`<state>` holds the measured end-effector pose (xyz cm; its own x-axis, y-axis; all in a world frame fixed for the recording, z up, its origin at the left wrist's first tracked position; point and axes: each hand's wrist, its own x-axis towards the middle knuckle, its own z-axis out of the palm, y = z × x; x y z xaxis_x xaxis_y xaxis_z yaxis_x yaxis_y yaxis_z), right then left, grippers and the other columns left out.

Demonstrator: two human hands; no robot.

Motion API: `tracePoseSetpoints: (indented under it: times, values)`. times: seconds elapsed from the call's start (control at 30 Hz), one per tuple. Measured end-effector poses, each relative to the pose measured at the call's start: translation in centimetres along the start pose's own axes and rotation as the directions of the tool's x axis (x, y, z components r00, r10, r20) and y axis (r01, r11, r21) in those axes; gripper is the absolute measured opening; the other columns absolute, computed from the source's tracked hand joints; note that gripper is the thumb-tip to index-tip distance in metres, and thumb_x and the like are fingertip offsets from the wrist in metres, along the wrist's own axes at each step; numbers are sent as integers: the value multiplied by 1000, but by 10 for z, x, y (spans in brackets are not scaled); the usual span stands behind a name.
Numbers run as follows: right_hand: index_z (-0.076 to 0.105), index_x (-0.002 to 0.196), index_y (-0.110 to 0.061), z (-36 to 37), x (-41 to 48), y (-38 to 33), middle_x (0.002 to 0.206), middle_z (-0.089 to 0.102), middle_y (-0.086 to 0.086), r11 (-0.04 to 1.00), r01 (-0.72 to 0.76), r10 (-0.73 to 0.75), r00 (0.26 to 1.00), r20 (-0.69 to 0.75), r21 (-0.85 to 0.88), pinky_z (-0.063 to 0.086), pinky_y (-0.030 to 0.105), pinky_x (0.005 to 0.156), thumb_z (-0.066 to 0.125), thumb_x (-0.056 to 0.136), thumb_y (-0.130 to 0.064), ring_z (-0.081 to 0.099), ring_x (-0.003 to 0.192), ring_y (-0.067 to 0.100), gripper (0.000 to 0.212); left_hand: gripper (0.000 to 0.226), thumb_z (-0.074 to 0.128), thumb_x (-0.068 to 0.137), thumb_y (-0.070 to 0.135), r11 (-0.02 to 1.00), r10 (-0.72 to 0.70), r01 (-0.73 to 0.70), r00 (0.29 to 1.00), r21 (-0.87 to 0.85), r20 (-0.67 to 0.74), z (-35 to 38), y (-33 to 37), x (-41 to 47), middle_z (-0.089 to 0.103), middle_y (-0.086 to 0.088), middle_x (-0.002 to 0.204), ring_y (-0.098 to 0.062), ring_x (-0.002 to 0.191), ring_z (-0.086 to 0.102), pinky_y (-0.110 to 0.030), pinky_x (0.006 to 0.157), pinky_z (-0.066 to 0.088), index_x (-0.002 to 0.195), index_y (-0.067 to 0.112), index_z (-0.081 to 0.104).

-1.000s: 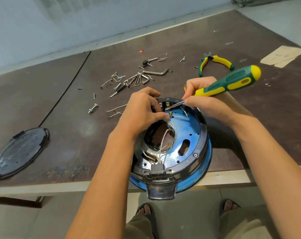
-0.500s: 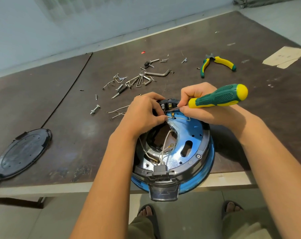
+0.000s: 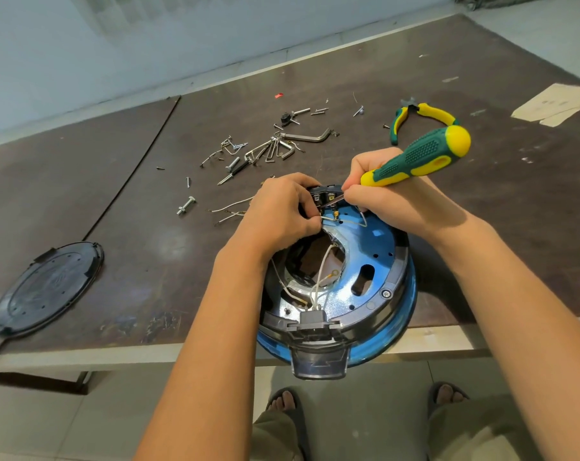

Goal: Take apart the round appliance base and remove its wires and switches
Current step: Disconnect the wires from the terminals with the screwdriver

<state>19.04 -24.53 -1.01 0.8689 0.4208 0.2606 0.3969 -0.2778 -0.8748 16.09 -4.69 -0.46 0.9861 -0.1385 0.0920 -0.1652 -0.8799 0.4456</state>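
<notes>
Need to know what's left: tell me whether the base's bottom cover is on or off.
Off. The dark round cover lies flat on the table, left of the appliance base, whose white wires are exposed.

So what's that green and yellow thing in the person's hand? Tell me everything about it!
It's a screwdriver. Its chunky handle looks like green rubbery grip with yellow patches and a rounded yellow end. The right hand holds it near the front of the handle, tilted so the yellow end points up and away. Its thin metal shaft pokes down at the black switch block on the far rim of the round blue base.
</notes>
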Motion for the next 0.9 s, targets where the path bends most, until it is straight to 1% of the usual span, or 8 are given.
tracePoseSetpoints:
  times: [0.1,0.23,0.3,0.37,0.47,0.6,0.8,0.9]
  values:
    - [62,69,-7,2,0,2,57,58,-3,999,-22,23,999,-44,24,44,27,56,67,83,-5,53,56,8,15,9,77,70,14,1000,-11,11,1000,-7,-11,1,1,0,62,19,115,-14,101,62,-42,89,52,65,21,76]
    - [59,62,-15,4,0,2,52,54,-10,998,-46,48,997,-60,36,43,27,57,67,82,-8,51,55,5,22,10,77,70,14,1000,-23,23,1000,-10,-8,1,1,1,60,20,112,-13,99,62,-42,88,52,64,21,75]
    - [59,63,-12,3,2,2,52,54,-12,997,-61,64,995,-73,44,42,28,58,69,82,-11,51,57,5,21,10,78,70,14,1000,-29,29,1000,-9,-3,0,1,1,61,19,115,-14,101,61,-43,88,52,64,21,75]
    - [59,66,-8,4,4,3,54,53,-10,996,-76,79,994,-81,41,43,32,60,69,81,-13,52,60,10,19,11,78,71,14,999,-32,32,999,-16,-3,0,0,2,61,17,117,-14,102,61,-43,88,52,63,21,74]
    - [56,65,-8,4,4,5,55,53,-6,994,-94,98,991,-90,55,42,35,61,69,79,-15,52,60,13,20,12,79,71,14,999,-37,37,999,-26,4,2,-2,2,61,17,117,-12,101,60,-43,88,52,62,22,74]
    - [53,65,-6,4,5,1,55,49,-5,990,-127,133,986,-99,70,39,34,61,69,79,-14,48,60,14,24,12,82,73,18,999,-36,36,999,-25,-1,-1,1,2,60,17,117,-10,101,60,-43,89,52,64,21,75]
    - [46,59,-17,8,4,-6,53,43,-6,979,-183,193,973,-127,87,36,30,57,66,76,-12,44,58,14,26,10,84,74,22,999,-31,31,1000,-18,-7,0,2,2,60,13,118,-10,102,59,-41,90,52,67,21,76]
    - [46,61,-14,9,4,-10,56,39,-1,976,-190,205,969,-142,109,34,31,58,63,74,-7,40,57,16,23,10,84,73,20,999,-36,36,999,-24,-5,0,4,2,61,12,117,-10,102,59,-40,90,52,68,20,76]
